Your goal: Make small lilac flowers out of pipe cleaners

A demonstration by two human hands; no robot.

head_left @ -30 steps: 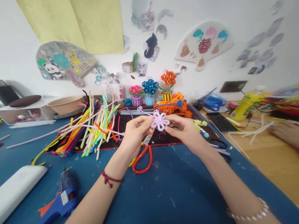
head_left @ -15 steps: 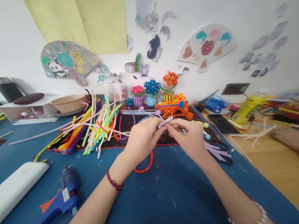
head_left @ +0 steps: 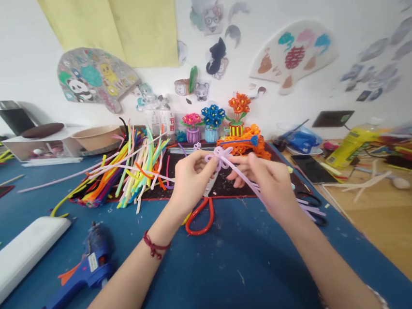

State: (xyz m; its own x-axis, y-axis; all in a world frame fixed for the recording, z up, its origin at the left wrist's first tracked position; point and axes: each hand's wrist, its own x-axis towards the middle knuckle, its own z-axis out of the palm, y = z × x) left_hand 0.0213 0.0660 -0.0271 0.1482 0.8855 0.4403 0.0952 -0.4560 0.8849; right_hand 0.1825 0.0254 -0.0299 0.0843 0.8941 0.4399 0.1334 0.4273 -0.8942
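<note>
Head view shows us our left hand (head_left: pixel 193 175) pinching a lilac looped flower (head_left: pixel 222 157) between thumb and fingers, above the dark mat (head_left: pixel 227 190). Our right hand (head_left: pixel 274 179) is half curled beside it, the flower's stems (head_left: pixel 243 174) running down against it; we cannot tell whether it grips them. Red-handled scissors (head_left: pixel 212 213) lie below, between our forearms.

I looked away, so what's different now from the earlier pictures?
The lilac pipe-cleaner flower has turned from edge-on to show its loops, stems trailing toward the right hand, whose pinch has opened. The left hand still pinches the flower. A co-worker's hand has left its spot on the wooden tabletop. The glue gun and red-handled scissors stayed put.
</note>
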